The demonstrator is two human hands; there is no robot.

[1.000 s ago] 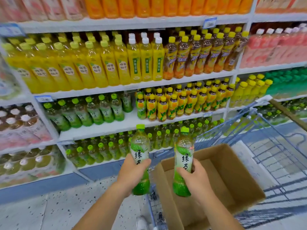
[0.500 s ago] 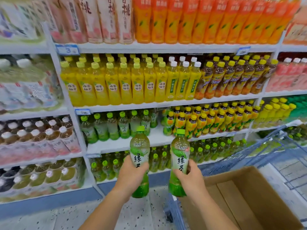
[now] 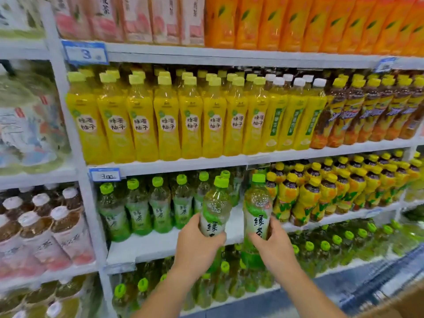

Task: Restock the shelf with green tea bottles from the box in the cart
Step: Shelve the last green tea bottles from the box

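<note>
My left hand (image 3: pixel 197 246) is wrapped round the label of a clear plastic green tea bottle with a lime-green cap (image 3: pixel 215 207). My right hand (image 3: pixel 273 246) is clamped the same way on a second green tea bottle (image 3: pixel 257 210) just beside it. The two hands are near each other but apart, and I can't tell whether the bottles touch. Both bottles are in the air in front of the white middle shelf (image 3: pixel 160 246), with their bases lower than its front lip. They face the bare gap between the standing row of green tea bottles (image 3: pixel 137 210) on the left and the yellow-wrapped dark drink bottles (image 3: pixel 307 196) on the right. Each bottle is cap up with its long axis close to vertical; the one in my left hand tips its cap slightly to the right, the other is straighter, and both labels face me. To do this well, I'd raise both until the bases clear the lip, then push straight in, keeping them upright. I'd seat the left one against the row first so the right has room, and let go only once each base sits flat, label forward. The risk, I judge, is nudging the yellow-wrapped neighbours. A corner of the brown cardboard box (image 3: pixel 408 304) shows at lower right.
</note>
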